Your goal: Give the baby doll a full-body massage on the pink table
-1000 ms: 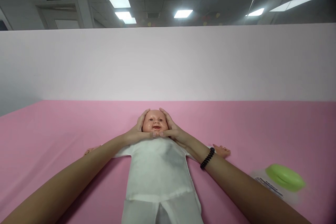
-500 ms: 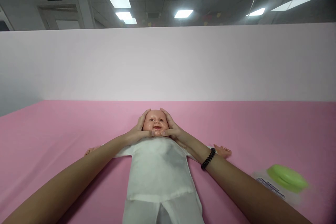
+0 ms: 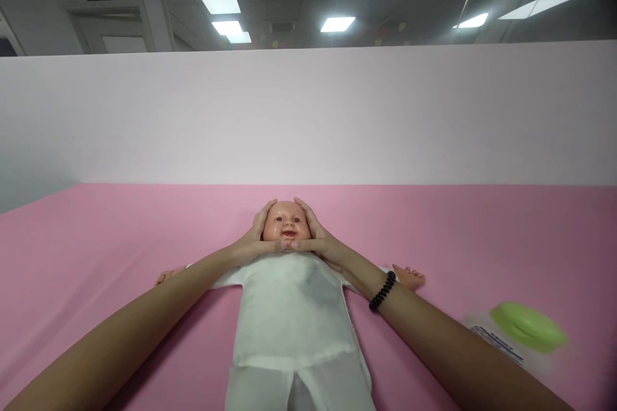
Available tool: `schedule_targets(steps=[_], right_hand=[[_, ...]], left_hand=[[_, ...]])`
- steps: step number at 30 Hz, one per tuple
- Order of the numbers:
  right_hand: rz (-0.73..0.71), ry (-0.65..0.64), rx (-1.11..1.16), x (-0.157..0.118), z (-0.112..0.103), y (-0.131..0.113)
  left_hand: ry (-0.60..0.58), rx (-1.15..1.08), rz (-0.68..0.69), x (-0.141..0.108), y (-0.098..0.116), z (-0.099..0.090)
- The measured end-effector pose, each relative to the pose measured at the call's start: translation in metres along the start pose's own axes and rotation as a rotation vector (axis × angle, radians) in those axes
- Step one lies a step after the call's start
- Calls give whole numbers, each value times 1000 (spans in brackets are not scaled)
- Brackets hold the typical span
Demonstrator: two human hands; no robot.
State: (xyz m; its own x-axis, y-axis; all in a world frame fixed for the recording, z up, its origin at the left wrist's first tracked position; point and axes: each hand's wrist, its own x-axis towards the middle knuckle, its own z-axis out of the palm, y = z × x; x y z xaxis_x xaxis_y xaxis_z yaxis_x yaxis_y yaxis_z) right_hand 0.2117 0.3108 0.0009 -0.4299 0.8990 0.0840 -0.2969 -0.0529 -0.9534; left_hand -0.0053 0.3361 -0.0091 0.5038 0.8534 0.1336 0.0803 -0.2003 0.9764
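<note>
- plastic baby doll in white cloth outfit: on its back on pink bench, long axis pointing away, head far end
- left fingers, right fingers: curved around head's 2 sides, thumbs near chin
- both hands equally near

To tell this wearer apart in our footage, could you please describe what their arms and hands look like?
Both forearms are bare, with no sleeves in view. The left hand and right hand are ungloved. A black, ridged, ring-shaped band circles the right wrist; its material is unclear.
</note>
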Motion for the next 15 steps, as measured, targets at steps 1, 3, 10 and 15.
schedule_targets(steps=[1,3,10,15], right_hand=[[-1,-1,-8,0,0,0],[4,-7,5,-1,0,0],[7,-5,29,-2,1,-1],[-2,-16,14,-1,0,0]], left_hand=[[3,2,-7,-1,0,0],[6,8,-7,-1,0,0],[-12,17,47,0,-4,-2],[-12,-1,10,0,-1,-1]])
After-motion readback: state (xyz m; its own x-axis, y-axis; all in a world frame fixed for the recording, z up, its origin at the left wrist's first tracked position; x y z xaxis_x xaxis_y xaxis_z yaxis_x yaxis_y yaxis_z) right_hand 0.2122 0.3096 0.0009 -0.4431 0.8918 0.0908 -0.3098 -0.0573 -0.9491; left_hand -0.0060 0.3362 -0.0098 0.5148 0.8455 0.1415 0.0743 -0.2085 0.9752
